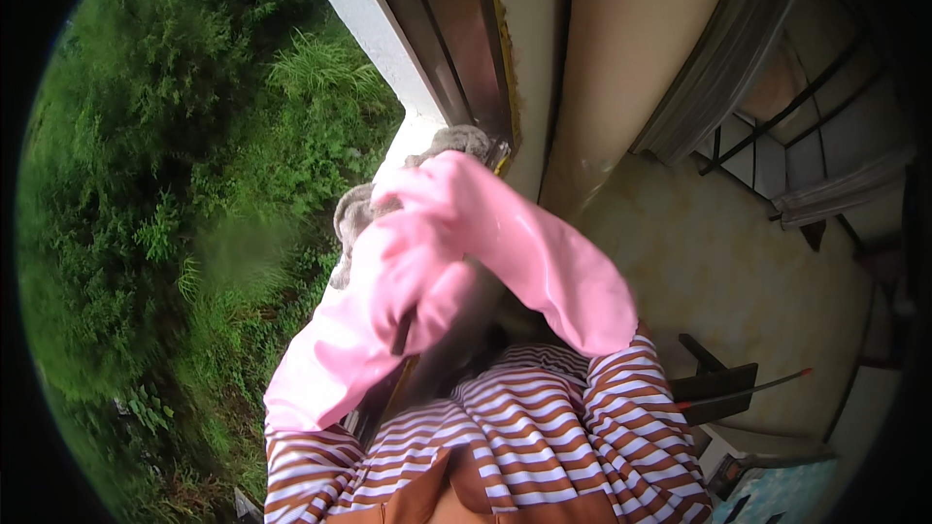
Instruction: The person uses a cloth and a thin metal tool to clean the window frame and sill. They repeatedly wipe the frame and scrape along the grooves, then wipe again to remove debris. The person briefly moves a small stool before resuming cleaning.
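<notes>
Two hands in long, glossy pink gloves (573,277) meet over a gray cloth (356,218) at the window ledge. The right hand (449,182) reaches in from the right and lies across the top of the cloth, its fingers pointing left; the left hand (408,257) is just below, close against it. Gray folds show on both sides of the right hand: one bunch past its knuckles, at the foot of the window frame (456,58), the other beyond its fingertips, hanging on the outer side of the left hand. The stretch between is hidden, so whether this is one piece or two cannot be told. Nor can I tell whether the right fingers clench the fabric or press on it. The left fingers look curled, but what they close on is covered.

Around the cloth runs the white ledge (419,128). Nearer the body are the brown-and-white striped sleeves and shirt (524,393). Outside, to the left, dense green bushes (214,136) fill the view; indoors, to the right, are a pale floor (718,262), a gray curtain (704,58) and a dark piece of furniture (723,390).
</notes>
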Tool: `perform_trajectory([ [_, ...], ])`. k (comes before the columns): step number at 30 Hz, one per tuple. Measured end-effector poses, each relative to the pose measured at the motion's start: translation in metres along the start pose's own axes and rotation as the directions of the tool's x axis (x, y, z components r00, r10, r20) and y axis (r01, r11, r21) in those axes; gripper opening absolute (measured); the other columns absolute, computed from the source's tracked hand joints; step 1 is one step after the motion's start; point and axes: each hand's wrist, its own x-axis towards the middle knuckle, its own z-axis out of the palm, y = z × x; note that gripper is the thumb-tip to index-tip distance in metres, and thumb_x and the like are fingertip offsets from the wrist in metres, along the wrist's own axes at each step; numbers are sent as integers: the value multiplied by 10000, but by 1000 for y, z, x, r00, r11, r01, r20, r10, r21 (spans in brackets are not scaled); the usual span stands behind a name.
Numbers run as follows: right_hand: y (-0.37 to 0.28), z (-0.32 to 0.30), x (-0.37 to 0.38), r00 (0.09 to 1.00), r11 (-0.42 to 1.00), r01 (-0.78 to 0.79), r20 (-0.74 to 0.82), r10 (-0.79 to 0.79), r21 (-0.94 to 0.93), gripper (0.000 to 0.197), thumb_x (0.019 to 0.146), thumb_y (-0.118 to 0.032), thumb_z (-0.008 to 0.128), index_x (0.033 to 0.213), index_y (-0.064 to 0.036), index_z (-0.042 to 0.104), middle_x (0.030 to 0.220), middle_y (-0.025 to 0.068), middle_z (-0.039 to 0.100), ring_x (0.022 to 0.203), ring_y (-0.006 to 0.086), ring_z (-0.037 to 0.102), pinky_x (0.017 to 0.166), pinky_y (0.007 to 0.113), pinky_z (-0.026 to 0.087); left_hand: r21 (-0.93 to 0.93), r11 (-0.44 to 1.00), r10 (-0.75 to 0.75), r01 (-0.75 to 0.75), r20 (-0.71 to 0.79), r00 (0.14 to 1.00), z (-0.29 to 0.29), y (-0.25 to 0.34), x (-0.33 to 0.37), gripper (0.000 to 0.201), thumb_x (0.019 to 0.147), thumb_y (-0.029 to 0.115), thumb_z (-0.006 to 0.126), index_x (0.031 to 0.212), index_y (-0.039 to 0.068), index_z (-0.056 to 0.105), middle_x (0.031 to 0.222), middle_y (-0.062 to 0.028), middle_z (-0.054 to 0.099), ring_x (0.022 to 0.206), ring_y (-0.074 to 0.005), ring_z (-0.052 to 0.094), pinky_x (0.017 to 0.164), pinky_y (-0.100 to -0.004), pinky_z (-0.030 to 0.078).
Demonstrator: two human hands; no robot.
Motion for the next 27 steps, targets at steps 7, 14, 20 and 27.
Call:
perform_trajectory([
  [7,-13,0,-3,999,999,23,30,-24,48,284,1011,-354,607,1224,-222,743,1164,20,759,837,176,757,649,299,558,13,972,236,-236,14,972,12,-28,-9,189,998,215,631,871,76,642,1049,-153,659,1035,-318,650,1004,-464,523],
  [14,-42,5,-29,998,998,58,36,-59,29,291,1020,-373,592,1213,-224,751,1171,25,759,865,179,758,675,295,559,-8,958,285,-287,142,948,-10,-25,6,228,1041,235,622,857,103,641,938,-101,629,1012,-302,625,980,-468,498],
  [20,12,-14,17,1000,1000,-24,17,24,-15,299,1028,-389,580,1204,-226,759,1178,29,759,889,182,760,698,291,559,-64,894,444,-444,-5,896,9,-47,36,229,1116,202,575,978,49,676,947,-84,632,988,-306,629,1016,-440,511],
  [27,-52,9,-25,983,992,125,136,-122,-14,312,1037,-408,565,1194,-229,767,1185,34,758,917,185,761,725,287,560,39,926,373,-375,51,926,5,9,-2,117,874,23,692,783,81,649,768,-44,651,723,-280,653,818,-445,554],
])
